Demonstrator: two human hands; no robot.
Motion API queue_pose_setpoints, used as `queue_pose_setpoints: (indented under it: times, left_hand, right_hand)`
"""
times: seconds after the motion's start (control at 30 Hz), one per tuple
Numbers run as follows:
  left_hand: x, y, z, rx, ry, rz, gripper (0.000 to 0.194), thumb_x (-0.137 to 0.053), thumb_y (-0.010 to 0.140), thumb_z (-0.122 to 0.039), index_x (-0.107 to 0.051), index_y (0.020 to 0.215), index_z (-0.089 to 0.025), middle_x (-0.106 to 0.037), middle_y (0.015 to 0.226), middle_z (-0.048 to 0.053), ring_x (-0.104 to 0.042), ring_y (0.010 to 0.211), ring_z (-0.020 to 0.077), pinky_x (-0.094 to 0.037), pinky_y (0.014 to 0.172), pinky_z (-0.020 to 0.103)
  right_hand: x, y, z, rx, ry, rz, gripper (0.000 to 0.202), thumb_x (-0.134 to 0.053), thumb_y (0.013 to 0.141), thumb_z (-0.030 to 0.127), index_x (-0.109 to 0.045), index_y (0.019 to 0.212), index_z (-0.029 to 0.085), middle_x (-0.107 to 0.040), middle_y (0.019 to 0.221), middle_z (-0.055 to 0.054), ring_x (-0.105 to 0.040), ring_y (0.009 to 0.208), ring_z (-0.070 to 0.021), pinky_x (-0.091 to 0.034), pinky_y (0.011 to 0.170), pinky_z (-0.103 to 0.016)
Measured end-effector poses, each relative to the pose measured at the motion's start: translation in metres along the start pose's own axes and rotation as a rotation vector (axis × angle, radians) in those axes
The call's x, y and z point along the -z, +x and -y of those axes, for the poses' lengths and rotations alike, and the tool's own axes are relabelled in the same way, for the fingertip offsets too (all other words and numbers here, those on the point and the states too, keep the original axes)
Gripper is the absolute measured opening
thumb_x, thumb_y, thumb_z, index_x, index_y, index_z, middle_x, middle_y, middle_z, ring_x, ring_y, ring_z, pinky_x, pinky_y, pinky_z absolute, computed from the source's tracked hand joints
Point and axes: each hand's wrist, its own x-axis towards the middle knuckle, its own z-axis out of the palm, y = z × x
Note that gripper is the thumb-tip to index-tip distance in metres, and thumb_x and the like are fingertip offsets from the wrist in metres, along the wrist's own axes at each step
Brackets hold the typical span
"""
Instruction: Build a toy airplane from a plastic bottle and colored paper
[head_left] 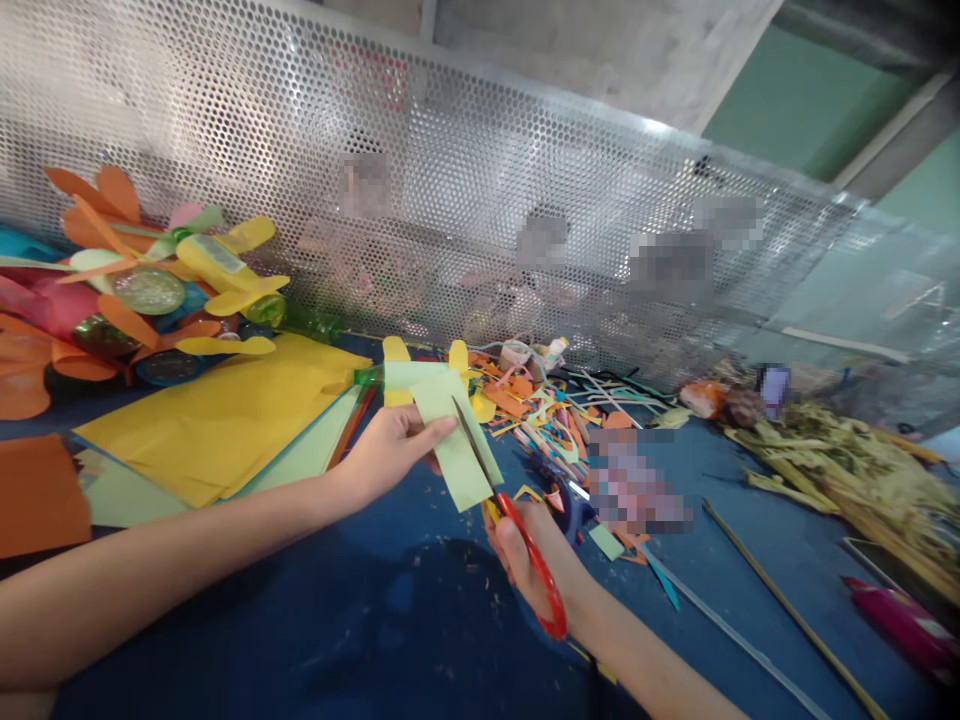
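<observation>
Near the middle of the view, my left hand (390, 445) pinches a light green paper strip (456, 455) between thumb and fingers. My right hand (536, 560) grips red-handled scissors (541, 575). Their dark blades lie lengthwise along the strip, with paper on both sides of them. Just behind the strip is a bottle with a pale green band (401, 376) and yellow paper petals (396, 350). Part of it is hidden by the held paper.
Yellow sheets (225, 420) and an orange sheet (41, 495) lie at left, below bottles with paper petals (225, 265). Paper scraps (517, 395) are heaped behind my hands. At right are a thin stick (787, 605), dry leaves (862, 460) and a magenta packet (900, 625). A perforated metal panel (450, 200) stands behind.
</observation>
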Motion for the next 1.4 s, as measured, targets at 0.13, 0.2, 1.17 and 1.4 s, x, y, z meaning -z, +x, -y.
queue_pose_setpoints:
  times: [0.13,0.2,1.17,1.4]
  left_hand:
    - [0.0,0.001,0.002,0.012,-0.068,0.016,0.026,-0.06,0.076,-0.04,-0.068,0.067,-0.018,-0.069,0.065,0.004,-0.059,0.054,0.0149,-0.049,0.052,0.025]
    - [0.0,0.001,0.002,0.031,-0.102,0.016,0.023,-0.061,0.075,-0.04,-0.068,0.069,-0.018,-0.069,0.067,0.004,-0.06,0.057,0.0156,-0.049,0.053,0.025]
    - [-0.003,-0.004,-0.001,-0.003,-0.019,0.056,0.025,-0.055,0.08,-0.039,-0.065,0.076,-0.016,-0.065,0.068,0.001,-0.06,0.061,0.0133,-0.049,0.059,0.024]
    - [-0.002,-0.005,0.0,-0.02,0.044,0.05,0.029,-0.053,0.081,-0.04,-0.062,0.075,-0.014,-0.063,0.064,0.001,-0.059,0.057,0.0133,-0.05,0.058,0.025]
  right_hand:
    - [-0.002,0.0,-0.002,0.006,0.002,-0.005,0.059,-0.015,0.082,0.07,-0.031,0.054,0.02,-0.032,0.046,0.002,-0.031,0.045,-0.0096,-0.02,0.043,-0.024]
    - [-0.003,0.0,-0.003,0.01,0.012,-0.013,0.058,-0.016,0.082,0.07,-0.031,0.054,0.02,-0.032,0.047,0.003,-0.031,0.045,-0.0094,-0.02,0.043,-0.024]
    - [-0.001,-0.003,0.001,0.137,0.109,0.012,0.06,-0.016,0.085,0.065,-0.05,0.071,0.017,-0.053,0.066,-0.005,-0.049,0.059,-0.0154,-0.039,0.054,-0.026]
    - [0.0,-0.004,0.004,0.13,0.081,-0.001,0.063,-0.015,0.085,0.066,-0.052,0.071,0.016,-0.052,0.063,-0.005,-0.047,0.055,-0.0146,-0.037,0.052,-0.025]
